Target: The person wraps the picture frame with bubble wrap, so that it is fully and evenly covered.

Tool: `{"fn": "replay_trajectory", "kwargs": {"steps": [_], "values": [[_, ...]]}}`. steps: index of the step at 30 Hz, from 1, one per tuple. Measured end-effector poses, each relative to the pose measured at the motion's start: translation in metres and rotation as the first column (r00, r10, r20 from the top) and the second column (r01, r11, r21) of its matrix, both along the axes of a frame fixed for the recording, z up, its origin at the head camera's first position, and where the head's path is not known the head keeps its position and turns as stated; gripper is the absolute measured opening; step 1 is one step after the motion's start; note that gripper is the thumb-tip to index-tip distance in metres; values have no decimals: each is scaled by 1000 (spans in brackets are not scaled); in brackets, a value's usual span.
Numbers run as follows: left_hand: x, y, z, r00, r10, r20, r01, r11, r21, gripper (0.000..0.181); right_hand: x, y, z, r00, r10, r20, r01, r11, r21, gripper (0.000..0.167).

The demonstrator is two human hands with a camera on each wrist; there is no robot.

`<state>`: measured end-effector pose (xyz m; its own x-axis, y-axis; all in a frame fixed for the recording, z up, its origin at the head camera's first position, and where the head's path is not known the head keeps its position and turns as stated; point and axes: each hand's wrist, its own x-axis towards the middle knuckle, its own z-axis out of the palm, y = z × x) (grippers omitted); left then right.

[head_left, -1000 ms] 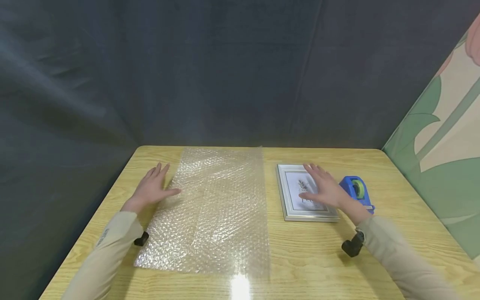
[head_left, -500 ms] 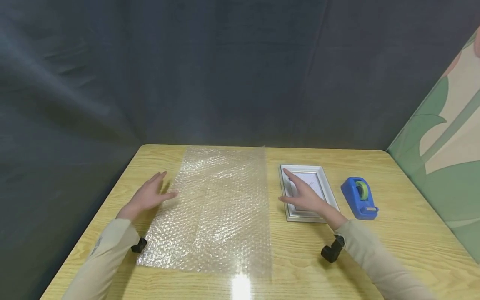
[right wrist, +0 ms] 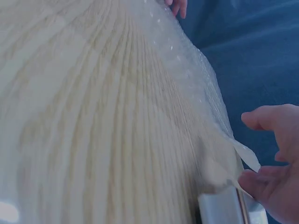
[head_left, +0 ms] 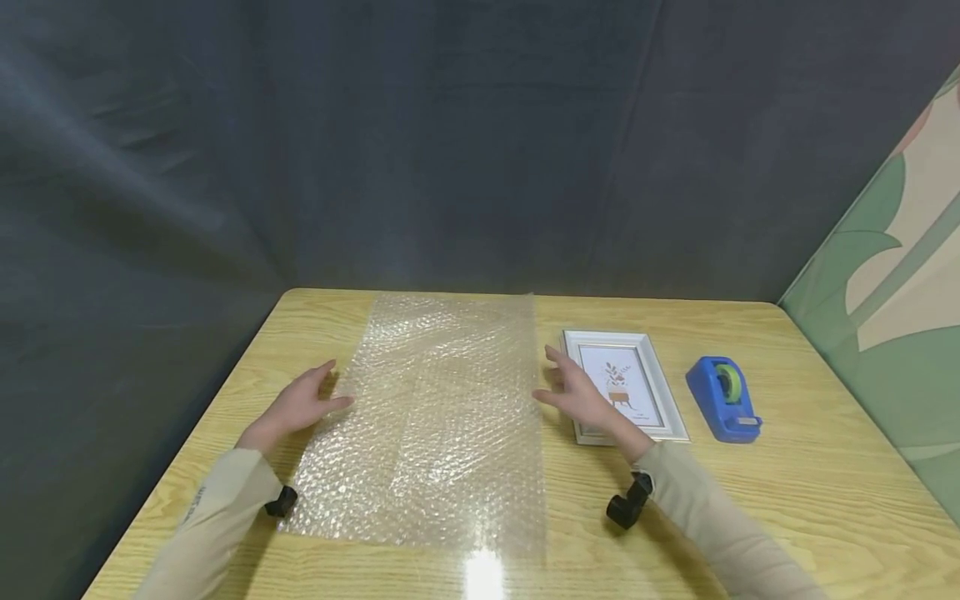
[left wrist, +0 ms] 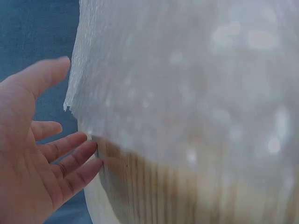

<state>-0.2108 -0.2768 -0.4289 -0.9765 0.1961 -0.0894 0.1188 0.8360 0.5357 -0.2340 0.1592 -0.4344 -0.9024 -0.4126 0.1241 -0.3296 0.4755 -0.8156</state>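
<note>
A sheet of clear bubble wrap [head_left: 442, 417] lies flat on the wooden table. My left hand [head_left: 296, 407] hovers at its left edge, thumb and fingers spread apart with nothing between them. In the left wrist view, that hand [left wrist: 42, 140] shows relaxed fingers beside the wrap's edge [left wrist: 126, 107]. Near the right edge of the wrap is my right hand [head_left: 576, 396], thumb apart from the fingers and holding nothing. Partly behind that hand and wrist lies a white picture frame [head_left: 652, 375] with a plant print. The right wrist view catches the frame's corner [right wrist: 222, 207] close to my fingers.
A blue tape dispenser [head_left: 723, 404] with a green roll stands right of the picture frame. Dark cloth [head_left: 465, 150] hangs behind and left of the table [head_left: 810, 483]. A floral-patterned panel [head_left: 885, 317] borders the right side.
My right hand has moved left from over the picture frame to the bubble wrap's right edge, uncovering most of the print. The left hand has shifted slightly toward me.
</note>
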Motion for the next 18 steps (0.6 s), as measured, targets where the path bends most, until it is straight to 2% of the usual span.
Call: {"fn": "replay_trajectory", "kwargs": {"steps": [4,8,11,15,18], "values": [[-2,1,-2,1000,-9,-15,10,999,43,77,1,-6,-1,998,-3,58,5,999,-41,77],[-5,3,-4,1000,-14,-27,17,995,100,62,2,-12,-2,998,-23,55,26,998,-52,75],[-7,5,-6,999,-24,-34,28,992,120,54,3,-16,-4,994,-49,93,57,995,-81,73],[-10,6,-8,998,-27,-54,34,991,131,50,2,-22,-8,979,-118,167,137,985,-107,72],[-6,10,-5,998,18,-52,-10,991,135,49,1,-23,-4,972,-156,177,171,983,-72,72]]}}
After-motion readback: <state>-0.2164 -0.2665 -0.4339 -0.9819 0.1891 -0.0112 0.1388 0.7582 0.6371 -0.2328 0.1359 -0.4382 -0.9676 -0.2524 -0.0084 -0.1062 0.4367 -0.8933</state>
